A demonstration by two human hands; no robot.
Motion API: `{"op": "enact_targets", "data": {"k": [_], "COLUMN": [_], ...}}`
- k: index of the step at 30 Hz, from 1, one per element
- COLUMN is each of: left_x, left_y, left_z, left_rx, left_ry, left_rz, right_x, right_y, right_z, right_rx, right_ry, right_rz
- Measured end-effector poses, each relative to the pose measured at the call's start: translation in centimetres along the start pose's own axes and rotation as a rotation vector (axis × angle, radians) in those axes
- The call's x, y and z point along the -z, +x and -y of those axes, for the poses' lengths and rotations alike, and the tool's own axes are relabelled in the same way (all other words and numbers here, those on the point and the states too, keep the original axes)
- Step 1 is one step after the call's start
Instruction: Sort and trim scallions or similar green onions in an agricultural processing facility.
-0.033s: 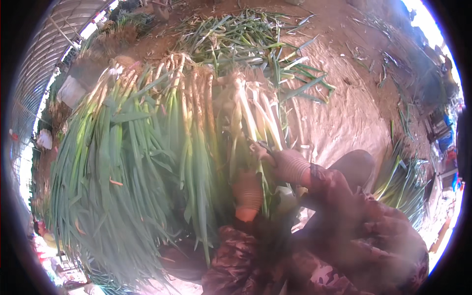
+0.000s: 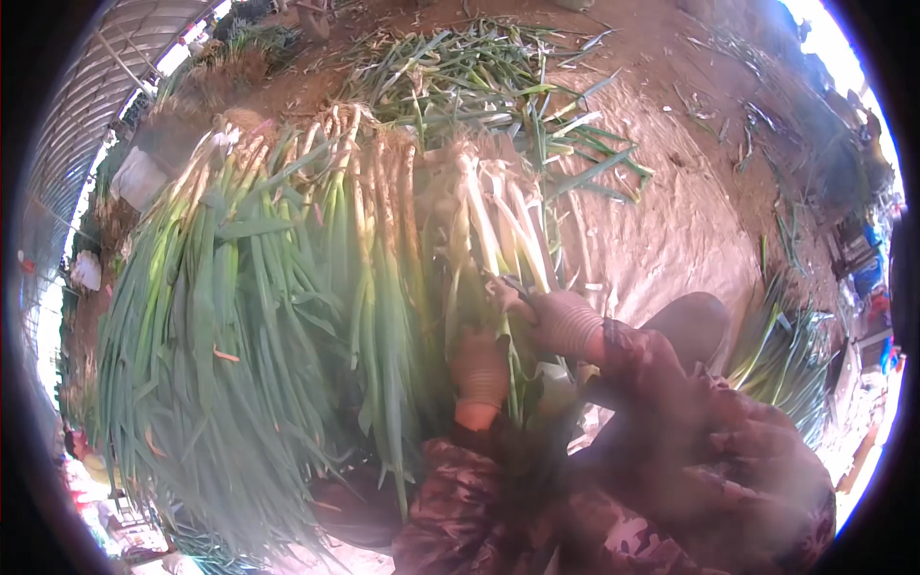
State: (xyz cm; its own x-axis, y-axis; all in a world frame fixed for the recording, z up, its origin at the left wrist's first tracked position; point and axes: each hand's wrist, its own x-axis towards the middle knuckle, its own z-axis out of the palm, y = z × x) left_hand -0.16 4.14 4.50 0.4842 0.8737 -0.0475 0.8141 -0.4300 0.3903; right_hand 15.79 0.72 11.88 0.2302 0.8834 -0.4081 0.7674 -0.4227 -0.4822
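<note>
Long green onions with white stems (image 2: 484, 206) lie in front of me, their root ends pointing away. My left hand (image 2: 479, 364), in a ribbed work glove, is closed around the green part of these stalks. Beside it on the right, my gloved right hand (image 2: 567, 321) reaches across to the same stalks with its fingers bent inward. A small dark narrow thing (image 2: 516, 284) shows at its fingertips; its kind is too small to tell. Left of my hands spreads a thick row of green onions (image 2: 249, 287) with brownish stems and leaves toward me.
A heap of loose green leaves (image 2: 460, 72) lies beyond the roots. Tan sheeting (image 2: 661, 230) covers the ground at right. My knee (image 2: 690, 326) juts up beside my right forearm. More green onions (image 2: 786, 359) lie at far right, and a white bag (image 2: 139, 179) sits at far left.
</note>
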Motion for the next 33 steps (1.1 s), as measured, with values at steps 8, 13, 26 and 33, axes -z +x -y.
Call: {"op": "enact_targets", "data": {"k": [8, 13, 26, 33], "left_x": [0.0, -1.5, -1.8, -1.7], "left_y": [3.4, 4.1, 3.8, 4.4], "left_z": [3.6, 5.1, 4.2, 4.5], "left_rx": [0.000, 0.052, 0.116, 0.108], "left_ry": [-0.160, -0.358, -0.392, -0.595], "left_rz": [0.147, 0.148, 0.129, 0.169], "right_x": [0.3, 1.0, 0.0, -1.7], "right_y": [2.0, 0.2, -0.2, 7.3], "right_z": [0.8, 0.6, -0.8, -1.8], "right_rx": [0.058, 0.208, 0.034, 0.112], "right_ry": [-0.049, -0.213, -0.025, -0.020], "right_rz": [0.055, 0.083, 0.051, -0.170]}}
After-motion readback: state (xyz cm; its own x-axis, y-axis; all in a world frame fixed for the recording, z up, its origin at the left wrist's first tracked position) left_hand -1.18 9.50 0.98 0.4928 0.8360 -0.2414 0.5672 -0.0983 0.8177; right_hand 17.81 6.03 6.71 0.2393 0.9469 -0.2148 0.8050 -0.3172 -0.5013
